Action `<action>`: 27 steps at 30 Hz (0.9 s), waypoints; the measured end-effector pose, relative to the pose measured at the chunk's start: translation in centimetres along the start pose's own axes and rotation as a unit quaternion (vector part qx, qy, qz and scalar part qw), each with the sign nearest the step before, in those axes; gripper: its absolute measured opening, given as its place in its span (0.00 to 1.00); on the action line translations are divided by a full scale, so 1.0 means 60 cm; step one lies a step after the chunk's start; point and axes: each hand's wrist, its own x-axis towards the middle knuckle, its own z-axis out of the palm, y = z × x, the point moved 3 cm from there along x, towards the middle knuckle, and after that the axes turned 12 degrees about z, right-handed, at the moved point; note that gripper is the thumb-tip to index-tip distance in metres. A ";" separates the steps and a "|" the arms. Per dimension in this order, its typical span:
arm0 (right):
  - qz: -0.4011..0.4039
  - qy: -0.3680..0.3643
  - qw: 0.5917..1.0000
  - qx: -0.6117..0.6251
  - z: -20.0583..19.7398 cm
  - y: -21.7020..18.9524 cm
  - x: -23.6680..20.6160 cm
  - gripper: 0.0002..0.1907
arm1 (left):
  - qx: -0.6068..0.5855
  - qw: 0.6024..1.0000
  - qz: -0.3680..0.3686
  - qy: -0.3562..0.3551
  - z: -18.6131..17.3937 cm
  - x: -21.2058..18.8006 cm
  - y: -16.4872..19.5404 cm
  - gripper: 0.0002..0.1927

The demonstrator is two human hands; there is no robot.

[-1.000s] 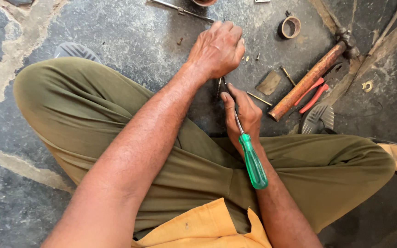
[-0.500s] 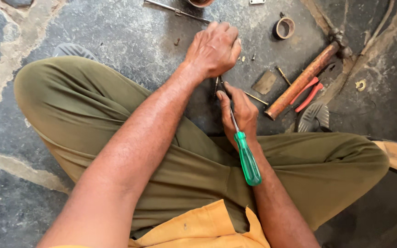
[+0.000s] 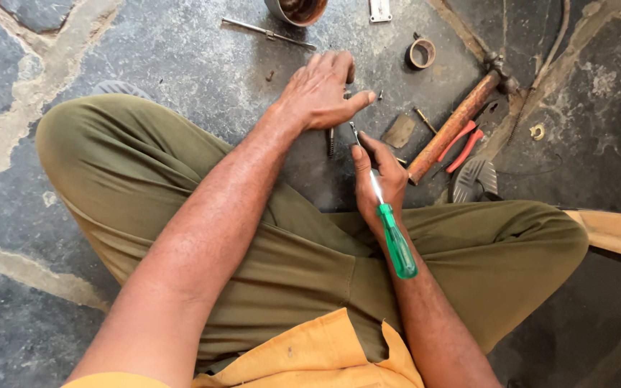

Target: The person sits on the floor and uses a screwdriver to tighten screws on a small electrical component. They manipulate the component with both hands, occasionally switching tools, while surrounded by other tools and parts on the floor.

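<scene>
A person sits cross-legged on a stone floor [image 3: 181, 57], olive trousers [image 3: 181, 187] filling the middle of the view. The right hand [image 3: 379, 179] is closed around a screwdriver [image 3: 389, 223], fingers wrapped over the metal shaft while the green handle lies back along the wrist; the tip points up toward the left hand. The left hand [image 3: 321, 93] hovers palm-down just above the floor, fingers loosely spread and thumb stretched out to the side, gripping nothing that can be seen. Beneath its heel a short dark bolt [image 3: 330, 141] lies on the stone, just beside the screwdriver's tip. To the right, near the person's knee, rest a hammer [image 3: 454, 126] with a wooden handle, red-handled pliers [image 3: 461, 147] and a small flat metal plate [image 3: 400, 131]. Farther off are a short metal ring [image 3: 421, 53], a thin rod [image 3: 267, 31] and the rim of a round tin [image 3: 296, 11] at the top edge.
</scene>
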 end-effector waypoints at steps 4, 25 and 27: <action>0.026 -0.006 0.999 0.020 -0.001 0.004 -0.001 0.17 | -0.001 0.998 -0.008 -0.065 -0.021 -0.003 -0.002 0.34; 0.007 -0.071 0.997 -0.009 0.005 -0.013 -0.005 0.20 | -0.029 0.995 0.091 -0.004 -0.051 -0.012 0.003 0.23; 0.006 -0.069 0.998 -0.012 0.007 -0.017 -0.002 0.19 | -0.042 0.997 0.069 -0.013 -0.050 -0.009 0.001 0.22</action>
